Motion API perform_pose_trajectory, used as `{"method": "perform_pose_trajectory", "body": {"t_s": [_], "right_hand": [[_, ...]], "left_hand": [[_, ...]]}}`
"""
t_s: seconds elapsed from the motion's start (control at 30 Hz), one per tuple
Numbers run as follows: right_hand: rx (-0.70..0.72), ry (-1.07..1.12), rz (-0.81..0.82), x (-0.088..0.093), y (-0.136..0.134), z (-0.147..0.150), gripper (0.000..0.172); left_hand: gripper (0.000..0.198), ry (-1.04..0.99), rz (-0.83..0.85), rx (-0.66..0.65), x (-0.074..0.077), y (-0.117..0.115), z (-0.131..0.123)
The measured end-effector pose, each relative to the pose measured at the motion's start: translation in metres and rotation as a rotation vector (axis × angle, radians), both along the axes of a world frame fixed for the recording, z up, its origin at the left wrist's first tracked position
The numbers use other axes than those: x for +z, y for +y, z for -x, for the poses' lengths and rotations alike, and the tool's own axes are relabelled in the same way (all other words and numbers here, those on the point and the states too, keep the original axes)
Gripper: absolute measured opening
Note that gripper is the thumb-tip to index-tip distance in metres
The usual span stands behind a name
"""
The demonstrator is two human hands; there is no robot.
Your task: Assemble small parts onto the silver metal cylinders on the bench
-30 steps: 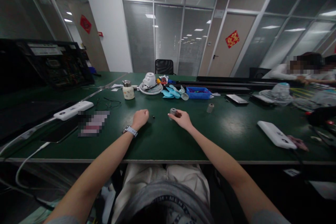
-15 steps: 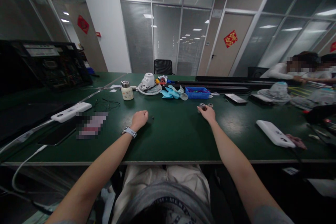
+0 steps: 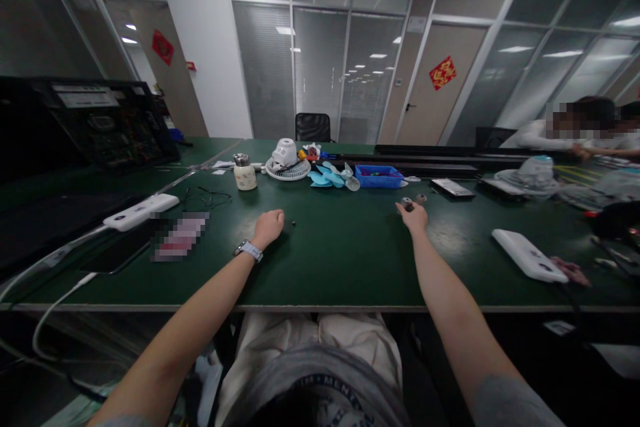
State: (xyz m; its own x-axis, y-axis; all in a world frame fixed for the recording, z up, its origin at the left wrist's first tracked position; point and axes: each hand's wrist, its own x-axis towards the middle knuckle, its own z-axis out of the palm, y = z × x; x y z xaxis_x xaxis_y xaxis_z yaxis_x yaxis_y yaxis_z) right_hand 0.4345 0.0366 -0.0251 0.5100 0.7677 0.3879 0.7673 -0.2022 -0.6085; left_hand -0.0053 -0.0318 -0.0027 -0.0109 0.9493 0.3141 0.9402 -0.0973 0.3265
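My left hand, with a watch at its wrist, rests closed on the green table. Its fingers curl out of sight, so whatever they may hold is hidden. Just right of it lies a tiny dark piece. Further right, my right hand is closed on a small round metal part, greyish and partly covered by the fingers. A second round end shows just beyond the fingers; I cannot tell whether it is joined to the first.
Along the back stand a cream jar, a white fan housing, light-blue fan blades and a blue tray. White power banks lie left and right. An open computer case stands far left. People sit far right.
My right hand has moved to the right over the table, with the round metal part in it. My left hand has stayed in place. The view has shifted slightly.
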Motion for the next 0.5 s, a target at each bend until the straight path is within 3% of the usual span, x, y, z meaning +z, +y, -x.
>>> {"method": "perform_pose_trajectory", "body": {"t_s": [0.1,0.17,0.23,0.3,0.37,0.5], "right_hand": [[-0.067,0.011,-0.056,0.007,-0.008,0.006,0.061],[-0.135,-0.003,-0.188,0.017,-0.017,0.022,0.075],[-0.096,-0.025,-0.338,0.028,-0.028,0.049,0.071],[0.160,-0.006,-0.375,0.035,-0.038,0.088,0.054],[0.588,0.081,-0.226,0.032,-0.046,0.135,0.046],[0.974,0.132,0.016,0.011,-0.051,0.224,0.042]], "left_hand": [[0.033,-0.019,-0.009,-0.016,-0.002,0.001,0.002],[0.031,-0.051,-0.014,-0.027,-0.002,0.002,0.002],[0.028,-0.085,-0.005,-0.029,-0.002,0.002,0.003],[0.026,-0.105,0.004,-0.026,-0.002,0.002,0.003],[0.025,-0.108,0.006,-0.027,-0.002,0.002,0.003],[0.024,-0.105,0.003,-0.036,-0.002,0.001,0.003]]}}
